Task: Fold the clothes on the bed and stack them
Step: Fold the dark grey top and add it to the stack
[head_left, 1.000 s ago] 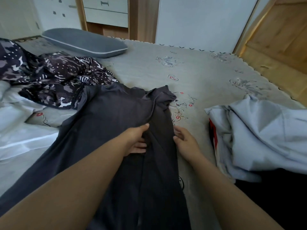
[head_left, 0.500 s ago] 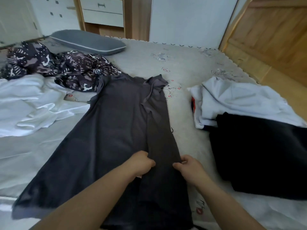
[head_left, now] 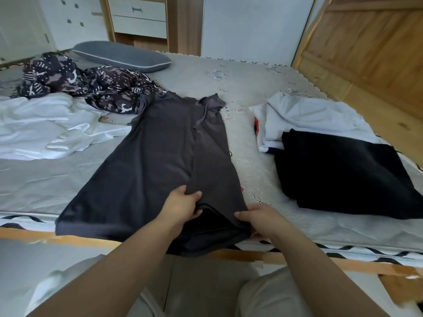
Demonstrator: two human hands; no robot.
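Grey quilted bed (head_left: 263, 156) under me, wooden frame along the near edge, white drawers and a wood-panelled wall at the far side. Grey shirt (head_left: 160, 152) lies long axis near-to-far, collar toward the far edge, hem at the near edge and just over it. Its right side is folded in over the middle. My left hand (head_left: 183, 205) grips that folded layer near the hem, thumb on top. My right hand (head_left: 258, 217) pinches the hem's right corner, fingers curled under. Toward the right edge: a black garment (head_left: 343, 170) lying over a white one (head_left: 309, 115). Toward the left edge: a crumpled white sheet (head_left: 45, 126), then a patterned garment (head_left: 91, 85), and a grey pillow (head_left: 121, 56) at the far edge. Bare bed between shirt and black garment, and to the left of the shirt near me.
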